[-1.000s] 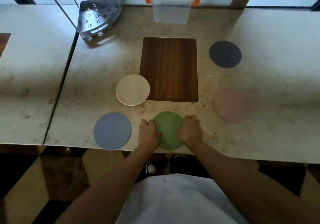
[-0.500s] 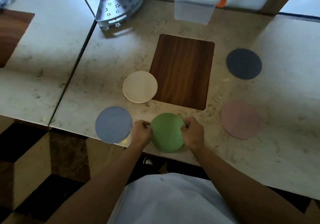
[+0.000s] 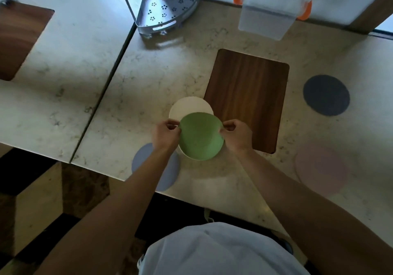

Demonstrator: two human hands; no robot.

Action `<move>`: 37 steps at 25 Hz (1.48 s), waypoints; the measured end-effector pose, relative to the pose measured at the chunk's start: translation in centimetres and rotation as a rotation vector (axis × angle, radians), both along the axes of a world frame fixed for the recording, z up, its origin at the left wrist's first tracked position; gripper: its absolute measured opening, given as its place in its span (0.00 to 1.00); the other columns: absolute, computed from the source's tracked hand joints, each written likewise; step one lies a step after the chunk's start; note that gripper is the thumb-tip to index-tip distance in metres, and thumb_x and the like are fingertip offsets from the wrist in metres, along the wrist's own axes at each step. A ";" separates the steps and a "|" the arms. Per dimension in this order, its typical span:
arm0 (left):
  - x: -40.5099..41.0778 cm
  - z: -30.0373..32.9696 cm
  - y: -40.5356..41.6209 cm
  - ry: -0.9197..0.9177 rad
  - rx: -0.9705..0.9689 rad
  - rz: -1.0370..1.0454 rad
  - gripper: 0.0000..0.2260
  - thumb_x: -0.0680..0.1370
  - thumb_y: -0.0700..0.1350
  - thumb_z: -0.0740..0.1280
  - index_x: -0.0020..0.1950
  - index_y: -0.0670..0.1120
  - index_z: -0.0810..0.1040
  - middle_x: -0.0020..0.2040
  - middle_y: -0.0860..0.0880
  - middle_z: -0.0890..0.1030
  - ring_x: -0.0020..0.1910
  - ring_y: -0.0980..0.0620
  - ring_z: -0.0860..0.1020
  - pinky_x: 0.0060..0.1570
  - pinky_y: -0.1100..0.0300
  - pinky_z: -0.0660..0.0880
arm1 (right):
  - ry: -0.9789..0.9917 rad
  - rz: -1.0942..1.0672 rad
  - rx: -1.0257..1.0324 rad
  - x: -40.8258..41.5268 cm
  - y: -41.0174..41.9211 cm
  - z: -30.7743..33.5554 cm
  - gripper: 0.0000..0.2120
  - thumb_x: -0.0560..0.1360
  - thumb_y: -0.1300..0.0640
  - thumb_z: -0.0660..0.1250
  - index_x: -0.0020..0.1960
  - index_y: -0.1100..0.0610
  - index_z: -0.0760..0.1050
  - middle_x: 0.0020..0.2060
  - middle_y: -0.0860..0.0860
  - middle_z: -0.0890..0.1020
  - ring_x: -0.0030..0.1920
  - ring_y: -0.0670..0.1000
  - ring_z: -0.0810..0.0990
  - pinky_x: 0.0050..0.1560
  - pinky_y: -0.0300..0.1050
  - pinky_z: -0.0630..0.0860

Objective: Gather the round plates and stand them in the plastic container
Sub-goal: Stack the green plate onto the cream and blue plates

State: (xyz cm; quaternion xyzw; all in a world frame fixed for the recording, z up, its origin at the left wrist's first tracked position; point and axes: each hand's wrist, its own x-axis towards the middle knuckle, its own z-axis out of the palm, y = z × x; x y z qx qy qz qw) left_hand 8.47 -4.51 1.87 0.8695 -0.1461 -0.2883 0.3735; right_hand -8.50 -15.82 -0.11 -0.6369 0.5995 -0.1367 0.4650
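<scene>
A green round plate hangs above the marble table, held by its two side edges. My left hand pinches its left rim and my right hand pinches its right rim. It partly covers a cream plate lying flat beneath and beyond it. A light blue plate lies at the near table edge, half hidden by my left forearm. A pink plate lies at the right and a dark grey plate further back. The clear plastic container with orange clips stands at the far edge.
A wooden inlay sits in the table right of the plates. A perforated metal corner shelf stands at the back left. A second table adjoins on the left across a narrow gap. The near edge drops to a patterned floor.
Both hands have lifted the green plate off the table's near edge and carried it away from me, so it now overlaps the cream plate. The other plates have stayed put.
</scene>
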 end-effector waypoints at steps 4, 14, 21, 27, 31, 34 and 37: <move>3.8 -0.6 -2.0 0.040 -0.019 -0.052 0.06 0.71 0.38 0.69 0.44 0.49 0.82 0.39 0.48 0.84 0.39 0.51 0.82 0.42 0.56 0.80 | 0.007 -0.041 -0.024 3.4 -1.9 -0.5 0.07 0.71 0.58 0.75 0.48 0.55 0.81 0.38 0.45 0.81 0.36 0.35 0.76 0.31 0.22 0.68; 7.6 -2.9 -3.9 -0.044 0.009 -0.141 0.09 0.72 0.37 0.67 0.50 0.45 0.81 0.41 0.50 0.82 0.42 0.50 0.81 0.42 0.56 0.78 | 0.093 -0.055 -0.004 7.0 -3.0 -2.6 0.08 0.74 0.58 0.73 0.52 0.57 0.80 0.42 0.47 0.81 0.37 0.38 0.76 0.32 0.21 0.68; 8.3 -3.4 -4.6 -0.059 -0.001 -0.164 0.08 0.73 0.39 0.67 0.50 0.46 0.81 0.41 0.51 0.82 0.42 0.52 0.81 0.41 0.58 0.77 | 0.098 -0.087 -0.007 7.4 -3.2 -3.1 0.07 0.74 0.59 0.72 0.52 0.56 0.79 0.42 0.47 0.81 0.37 0.39 0.77 0.31 0.23 0.69; 7.9 -4.0 -4.7 -0.112 0.010 -0.191 0.09 0.72 0.36 0.66 0.49 0.44 0.82 0.42 0.50 0.82 0.42 0.52 0.81 0.44 0.58 0.78 | 0.116 -0.087 0.014 7.5 -3.3 -3.2 0.06 0.74 0.60 0.72 0.51 0.56 0.78 0.41 0.48 0.81 0.36 0.39 0.76 0.30 0.23 0.69; 7.9 -4.7 -4.7 -0.178 0.071 -0.270 0.09 0.73 0.36 0.67 0.51 0.42 0.82 0.48 0.44 0.82 0.46 0.47 0.79 0.49 0.55 0.77 | 0.172 -0.048 -0.042 7.5 -3.0 -3.1 0.08 0.74 0.58 0.72 0.53 0.58 0.78 0.46 0.51 0.82 0.41 0.46 0.79 0.35 0.29 0.70; 7.6 -5.1 -4.7 -0.225 0.143 -0.304 0.08 0.74 0.38 0.66 0.52 0.41 0.82 0.50 0.42 0.79 0.46 0.45 0.77 0.45 0.58 0.70 | 0.268 0.015 -0.102 7.5 -2.6 -3.0 0.12 0.75 0.53 0.71 0.56 0.58 0.78 0.51 0.53 0.78 0.49 0.51 0.78 0.48 0.43 0.76; 7.0 -5.0 -4.8 -0.257 0.163 -0.315 0.08 0.75 0.39 0.66 0.51 0.41 0.82 0.51 0.42 0.76 0.43 0.47 0.74 0.43 0.59 0.68 | 0.356 0.050 -0.150 7.6 -1.9 -2.9 0.12 0.77 0.51 0.68 0.55 0.58 0.79 0.52 0.54 0.79 0.51 0.53 0.78 0.50 0.46 0.75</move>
